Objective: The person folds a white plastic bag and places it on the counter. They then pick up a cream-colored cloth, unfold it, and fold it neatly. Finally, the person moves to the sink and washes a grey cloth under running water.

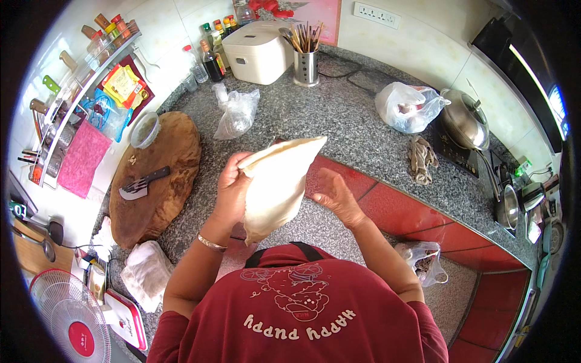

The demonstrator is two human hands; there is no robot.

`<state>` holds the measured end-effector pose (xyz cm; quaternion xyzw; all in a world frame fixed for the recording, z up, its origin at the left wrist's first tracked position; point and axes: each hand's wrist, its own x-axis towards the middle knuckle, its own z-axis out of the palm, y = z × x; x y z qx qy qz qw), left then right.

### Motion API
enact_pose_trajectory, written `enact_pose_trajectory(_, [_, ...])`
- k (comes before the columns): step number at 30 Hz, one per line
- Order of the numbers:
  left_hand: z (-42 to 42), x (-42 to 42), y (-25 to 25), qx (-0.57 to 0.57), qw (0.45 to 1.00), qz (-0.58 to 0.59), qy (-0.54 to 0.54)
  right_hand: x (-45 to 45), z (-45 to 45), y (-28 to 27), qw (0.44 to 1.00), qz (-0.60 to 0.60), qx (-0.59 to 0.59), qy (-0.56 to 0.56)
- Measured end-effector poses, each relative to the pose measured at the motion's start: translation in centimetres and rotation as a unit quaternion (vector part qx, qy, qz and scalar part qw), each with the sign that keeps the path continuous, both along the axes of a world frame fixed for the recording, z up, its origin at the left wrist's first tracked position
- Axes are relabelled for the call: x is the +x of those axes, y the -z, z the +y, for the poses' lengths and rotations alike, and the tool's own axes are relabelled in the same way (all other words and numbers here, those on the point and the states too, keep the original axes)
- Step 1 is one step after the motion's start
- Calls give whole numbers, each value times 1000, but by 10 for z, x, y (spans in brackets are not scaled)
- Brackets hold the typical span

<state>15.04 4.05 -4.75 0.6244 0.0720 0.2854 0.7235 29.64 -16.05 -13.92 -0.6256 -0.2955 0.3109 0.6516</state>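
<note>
A pale, thin sheet, perhaps dough or cloth (277, 190), hangs in front of my chest, with its pointed far corner towards the worktop. My left hand (233, 188) grips its left edge, the fingers curled over a fold. To the right of the sheet, my right hand (338, 195) is raised with its fingers apart, holding nothing. A small dark thing behind the sheet's upper edge is mostly hidden. On the left, a cleaver (144, 182) lies on a round wooden chopping board (181, 149), beside a clear plastic bowl (145, 130).
Clear plastic bags (238, 113) lie on the granite worktop (317, 109). Behind stand a white rice cooker (256, 52) and a steel utensil holder (306, 68). A lidded wok (465, 118) is at the right, near a crumpled rag (422, 159). A fan (72, 317) stands lower left.
</note>
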Motion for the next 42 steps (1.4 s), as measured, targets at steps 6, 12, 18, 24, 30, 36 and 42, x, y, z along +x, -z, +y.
enact_pose_trajectory(6, [0,-5,-32,-32,997,-62,-16,-5,15,17,997,46,-3,-69])
enact_pose_trajectory(12, [1,-19,-58,-42,995,-55,-69,-1,7,61,981,30,-110,-157])
enact_pose_trajectory(18, [3,-35,-53,-42,997,-57,16,1,9,12,981,136,88,-111])
enact_pose_trajectory(24, [2,-45,-57,-25,998,-39,44,-9,14,-51,975,114,18,-192])
enact_pose_trajectory(30, [8,-62,-52,-221,966,12,137,-39,6,-58,948,273,66,-152])
enact_pose_trajectory(36, [-11,-96,27,-302,944,76,109,-37,8,-39,928,344,101,-102])
enact_pose_trajectory(42, [-26,-138,35,-238,971,0,-13,-55,41,-57,918,346,65,-181])
